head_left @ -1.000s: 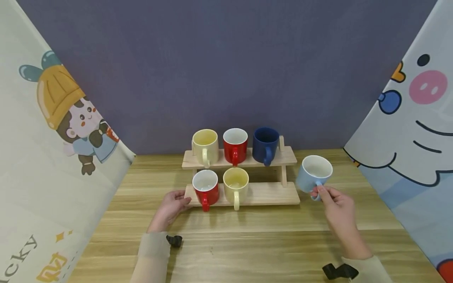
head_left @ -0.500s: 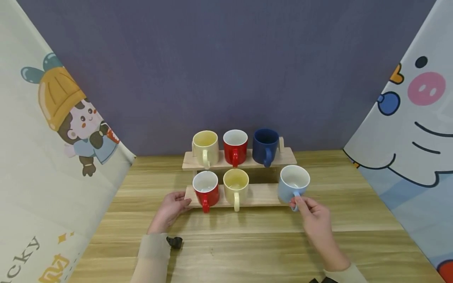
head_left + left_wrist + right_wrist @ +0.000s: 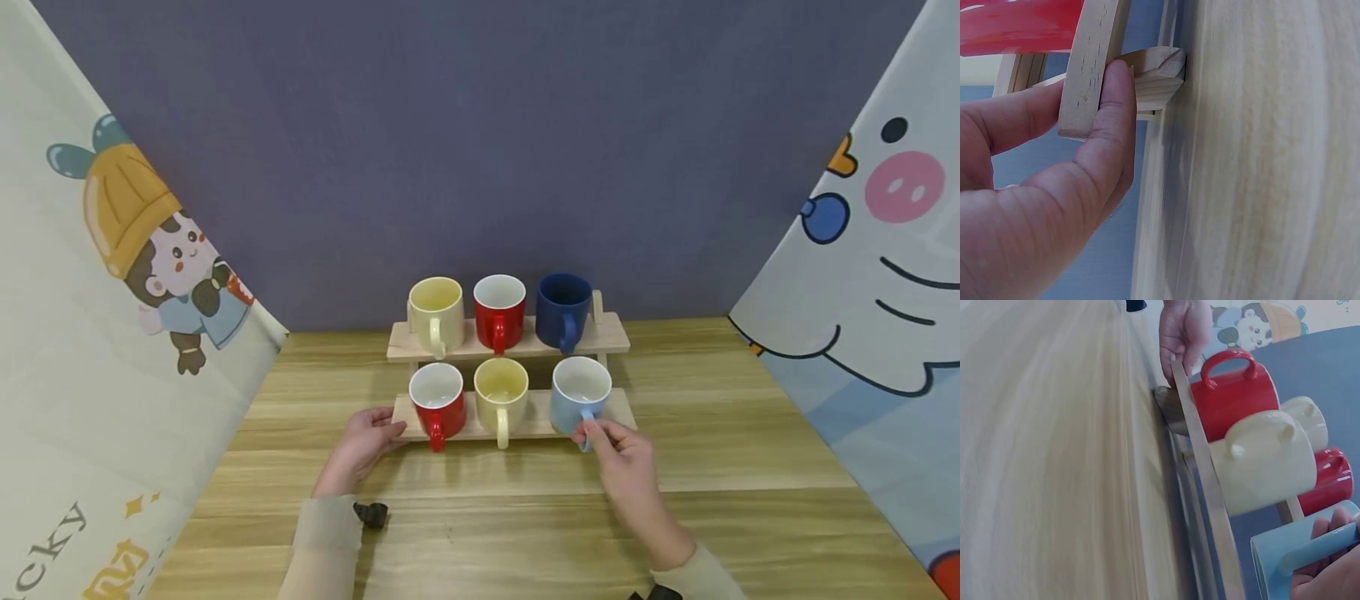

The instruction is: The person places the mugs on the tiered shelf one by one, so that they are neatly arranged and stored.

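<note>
My right hand pinches the handle of a light blue mug. That mug is upright over the right part of the lower board of a two-tier wooden stand. In the right wrist view a narrow gap shows between the base of the mug and the board. At the left end of the same board, my left hand grips the wood between thumb and fingers, as the left wrist view shows up close. Beside the light blue mug on this tier stand a yellow mug and, farther left, a red mug.
On the upper board stand another yellow mug, another red mug and a dark blue mug, handles facing me. The wood-grain table ends at a dark backdrop. Printed cloths hang on both sides.
My right hand has carried the light blue mug leftward, from beside the stand to over the right part of the lower board. My left hand has stayed at the board's left end.
</note>
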A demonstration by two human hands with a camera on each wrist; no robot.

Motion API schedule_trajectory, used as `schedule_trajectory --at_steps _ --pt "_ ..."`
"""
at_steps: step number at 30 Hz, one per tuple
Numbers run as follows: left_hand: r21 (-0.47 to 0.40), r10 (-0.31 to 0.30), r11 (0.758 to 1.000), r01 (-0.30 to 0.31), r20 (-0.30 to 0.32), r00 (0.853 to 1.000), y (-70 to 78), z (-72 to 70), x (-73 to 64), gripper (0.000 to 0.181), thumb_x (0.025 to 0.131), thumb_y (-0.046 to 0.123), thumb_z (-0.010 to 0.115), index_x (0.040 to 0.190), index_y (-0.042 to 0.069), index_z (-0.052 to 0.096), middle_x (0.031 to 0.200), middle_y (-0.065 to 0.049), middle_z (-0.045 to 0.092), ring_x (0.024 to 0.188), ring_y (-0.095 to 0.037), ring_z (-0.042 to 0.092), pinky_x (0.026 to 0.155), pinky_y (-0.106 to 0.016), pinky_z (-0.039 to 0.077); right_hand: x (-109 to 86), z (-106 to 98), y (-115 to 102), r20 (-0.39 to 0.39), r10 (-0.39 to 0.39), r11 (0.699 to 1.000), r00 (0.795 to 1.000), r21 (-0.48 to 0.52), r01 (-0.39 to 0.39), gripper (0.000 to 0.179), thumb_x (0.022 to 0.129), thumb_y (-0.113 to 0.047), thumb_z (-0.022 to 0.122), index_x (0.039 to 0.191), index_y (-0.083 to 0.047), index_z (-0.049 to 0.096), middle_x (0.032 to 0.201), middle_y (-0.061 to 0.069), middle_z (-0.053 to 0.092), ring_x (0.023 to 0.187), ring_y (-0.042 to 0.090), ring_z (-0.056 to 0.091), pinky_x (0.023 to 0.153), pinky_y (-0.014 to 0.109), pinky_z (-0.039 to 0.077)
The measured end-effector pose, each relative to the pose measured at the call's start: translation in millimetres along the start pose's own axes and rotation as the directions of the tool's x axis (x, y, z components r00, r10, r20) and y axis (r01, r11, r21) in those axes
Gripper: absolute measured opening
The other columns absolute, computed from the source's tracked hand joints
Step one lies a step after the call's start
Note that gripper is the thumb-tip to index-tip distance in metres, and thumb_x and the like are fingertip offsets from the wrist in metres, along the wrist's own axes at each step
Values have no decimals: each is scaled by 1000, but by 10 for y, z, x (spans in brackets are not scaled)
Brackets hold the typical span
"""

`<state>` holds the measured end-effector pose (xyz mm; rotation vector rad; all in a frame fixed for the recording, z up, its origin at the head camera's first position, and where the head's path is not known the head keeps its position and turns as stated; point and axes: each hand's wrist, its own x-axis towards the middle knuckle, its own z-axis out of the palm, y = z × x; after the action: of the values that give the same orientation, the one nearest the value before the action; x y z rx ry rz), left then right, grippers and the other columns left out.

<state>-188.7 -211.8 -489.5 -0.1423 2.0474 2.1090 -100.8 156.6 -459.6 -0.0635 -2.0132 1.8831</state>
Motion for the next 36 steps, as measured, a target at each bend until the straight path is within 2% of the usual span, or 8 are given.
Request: schedule_trajectory --at_steps 18,23,27,31,34,36 --pt "-26 -4 1000 4 3 1000 2 24 2 44 98 -13 54 135 -28 37 120 -37 57 103 -34 64 89 -42 57 33 142 166 34 22 1000 999 -11 -22 22 102 -7 64 95 11 74 88 18 73 84 15 67 76 20 54" --pt "-31 -2 1000 2 0 1000 3 36 14 44 98 -14 54 136 -28 37 119 -36 58 102 -33 64 88 -41 57 60 135 105 47 51 998 998 -40 -49 22 102 -6 64 95 12 74 88 17 72 85 15 66 77 24 55" --pt "-20 -1 1000 1 -7 1000 -3 34 15 44 98 -14 54 136 -28 37 118 -34 58 101 -32 64 88 -41 57 60 125 96 53 69 996 996 -50 -67 22 102 -7 64 98 12 74 91 17 73 87 14 67 78 22 55" --pt "42 -3 999 4 -29 1000 10 40 -15 44 98 -10 56 136 -26 39 114 -30 59 96 -28 64 86 -39 58 70 83 164 68 36 998 997 -61 -31 23 102 -13 66 96 8 75 91 16 74 85 16 67 75 21 54" --pt "154 20 988 -8 -73 997 65 38 -57 45 99 -4 58 135 -25 43 112 -28 61 92 -28 65 80 -35 59 79 17 144 67 -8 995 998 -99 15 23 102 -14 66 94 5 76 89 14 73 78 16 64 68 21 52" --pt "253 59 967 -30 -109 992 128 30 -94 47 99 0 59 136 -24 44 112 -29 60 92 -30 64 76 -35 59 96 -61 120 53 -51 987 997 -151 59 21 102 -13 66 94 4 76 87 12 73 75 14 62 64 20 50"
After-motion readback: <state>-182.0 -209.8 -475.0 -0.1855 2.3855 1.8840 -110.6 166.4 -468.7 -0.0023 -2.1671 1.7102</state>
